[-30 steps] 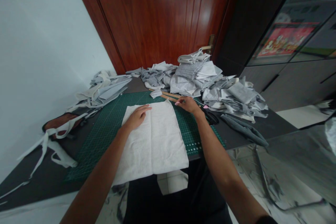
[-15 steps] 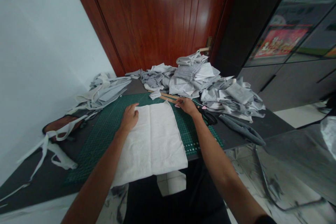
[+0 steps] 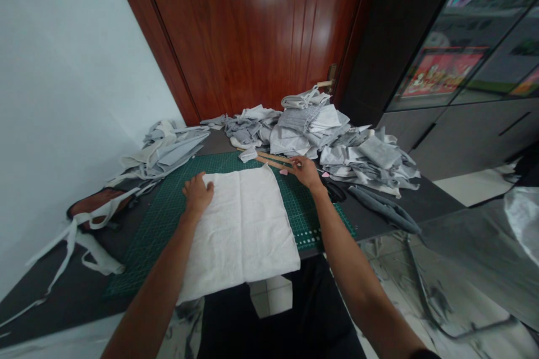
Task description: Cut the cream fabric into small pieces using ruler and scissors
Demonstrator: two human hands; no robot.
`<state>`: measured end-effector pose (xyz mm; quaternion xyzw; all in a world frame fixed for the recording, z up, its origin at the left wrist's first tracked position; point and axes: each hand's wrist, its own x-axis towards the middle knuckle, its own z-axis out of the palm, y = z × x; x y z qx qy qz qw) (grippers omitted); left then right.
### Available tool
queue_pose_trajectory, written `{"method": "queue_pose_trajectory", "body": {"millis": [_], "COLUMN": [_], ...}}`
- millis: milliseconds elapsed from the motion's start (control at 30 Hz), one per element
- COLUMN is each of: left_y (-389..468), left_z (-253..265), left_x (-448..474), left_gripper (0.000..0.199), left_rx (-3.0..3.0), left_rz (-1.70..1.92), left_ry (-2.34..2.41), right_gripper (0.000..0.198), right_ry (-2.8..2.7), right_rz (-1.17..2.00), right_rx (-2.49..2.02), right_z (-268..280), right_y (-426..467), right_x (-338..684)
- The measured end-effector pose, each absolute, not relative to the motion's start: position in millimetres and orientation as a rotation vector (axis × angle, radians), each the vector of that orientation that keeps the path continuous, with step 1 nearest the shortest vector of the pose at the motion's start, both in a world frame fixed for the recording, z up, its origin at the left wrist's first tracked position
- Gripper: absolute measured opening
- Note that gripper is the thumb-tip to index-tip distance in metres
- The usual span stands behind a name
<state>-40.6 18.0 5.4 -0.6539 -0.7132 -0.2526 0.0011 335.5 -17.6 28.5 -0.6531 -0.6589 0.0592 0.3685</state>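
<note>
A white folded cloth [image 3: 252, 224] lies on the green cutting mat [image 3: 160, 219], its front edge hanging over the table's edge. My left hand [image 3: 197, 193] rests at the cloth's upper left corner, fingers apart, with the thumb near the cloth's edge. Beyond the cloth's upper right corner, my right hand [image 3: 305, 171] has its fingertips closed at the right end of a wooden ruler [image 3: 275, 164], a pair of light-brown strips lying side by side. Exactly how the fingers grip it is partly hidden. A small folded white piece [image 3: 247, 155] lies beside the strips' left end.
Heaps of grey and white fabric [image 3: 311, 123] line the table's back, with more cloth [image 3: 164, 148] at the left. Black-handled scissors [image 3: 336, 192] and pink bits [image 3: 283, 172] lie near my right hand. White straps [image 3: 90, 216] trail at far left. A wooden door [image 3: 252, 28] stands behind.
My left hand has slid left and slightly toward me along the cloth's edge. My right hand has shifted a little right along the wooden strips. The cloth lies about as before.
</note>
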Motion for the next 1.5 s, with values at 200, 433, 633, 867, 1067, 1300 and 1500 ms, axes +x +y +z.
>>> {"method": "queue_pose_trajectory", "body": {"millis": [200, 433, 633, 867, 1067, 1300, 1500], "left_y": [19.4, 25.7, 29.6, 28.8, 26.1, 23.4, 24.9], "left_z": [8.7, 9.0, 8.3, 4.7, 6.3, 10.9, 15.5], "left_x": [-38.5, -36.0, -38.8, -40.8, -40.1, -36.6, -38.7], "left_gripper": [0.052, 0.052, 0.054, 0.057, 0.060, 0.062, 0.053], "left_rx": [-2.090, -2.138, -2.232, -2.242, -2.225, -2.193, -2.114], "left_rz": [-0.800, -0.886, -1.078, -1.194, -1.120, -1.125, -1.231], "left_ry": [-2.229, -2.182, -2.073, -2.003, -2.049, -2.175, -2.296], "right_gripper": [0.034, 0.031, 0.033, 0.024, 0.025, 0.024, 0.027], "right_ry": [-1.493, -1.605, -1.690, -1.846, -1.919, -1.992, -2.003], "right_rz": [-0.031, -0.089, -0.083, -0.005, 0.022, 0.053, 0.062], "right_rx": [-2.073, -2.267, -2.342, -2.363, -2.345, -2.341, -2.397], "right_z": [19.8, 0.5, 0.3, 9.8, 23.0, 29.7, 40.0], "right_y": [-95.1, -143.6, -132.1, -119.3, -118.7, -114.0, -109.7], "right_x": [364.9, 398.4, 402.0, 402.3, 404.7, 406.0, 407.7]}}
